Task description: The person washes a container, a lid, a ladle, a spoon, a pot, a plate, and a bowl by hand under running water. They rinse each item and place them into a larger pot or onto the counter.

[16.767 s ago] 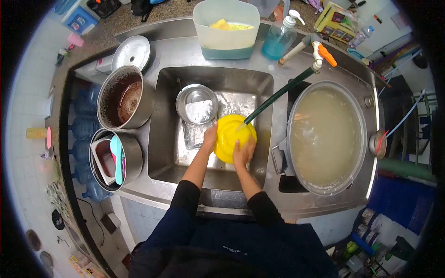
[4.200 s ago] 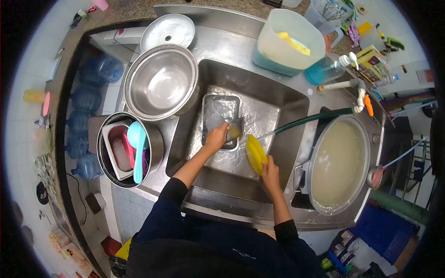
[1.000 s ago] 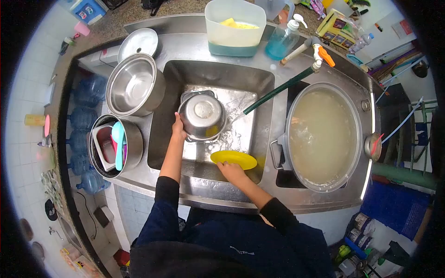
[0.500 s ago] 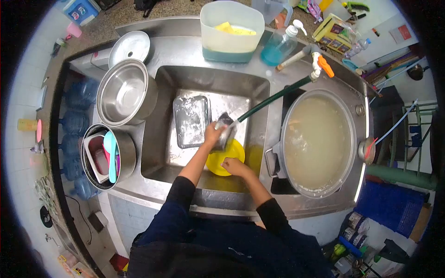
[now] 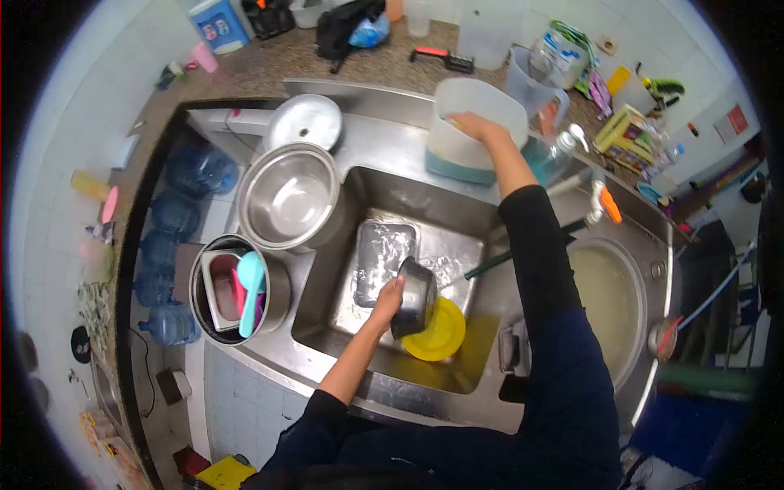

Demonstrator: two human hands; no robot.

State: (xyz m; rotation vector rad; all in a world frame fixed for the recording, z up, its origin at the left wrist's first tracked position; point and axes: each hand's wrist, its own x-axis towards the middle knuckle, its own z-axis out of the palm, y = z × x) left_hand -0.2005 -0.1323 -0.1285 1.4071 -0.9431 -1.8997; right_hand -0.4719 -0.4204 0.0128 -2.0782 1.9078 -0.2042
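Note:
My left hand (image 5: 387, 294) grips the rim of a small steel bowl (image 5: 416, 296), tilted on its side in the sink (image 5: 384, 363). Under the bowl lies a yellow plate (image 5: 441, 335) on the sink floor. A green hose (image 5: 490, 261) ends just right of the bowl. A rectangular steel tray (image 5: 382, 257) lies flat in the sink to the left. My right hand (image 5: 467, 124) reaches far back into a white plastic tub (image 5: 469, 147) on the counter behind the sink; its fingers are inside and what they hold is hidden.
A large steel pot (image 5: 287, 196) and a round lid (image 5: 305, 122) stand left of the sink. Nearer, another pot (image 5: 237, 290) holds a tray and plastic spoons. A big pot of cloudy water (image 5: 608, 302) fills the right basin. A soap bottle (image 5: 559, 151) stands beside the tub.
My right hand has left the yellow plate and reached back into the white tub. My left hand still holds the steel bowl, now over the plate lying in the sink.

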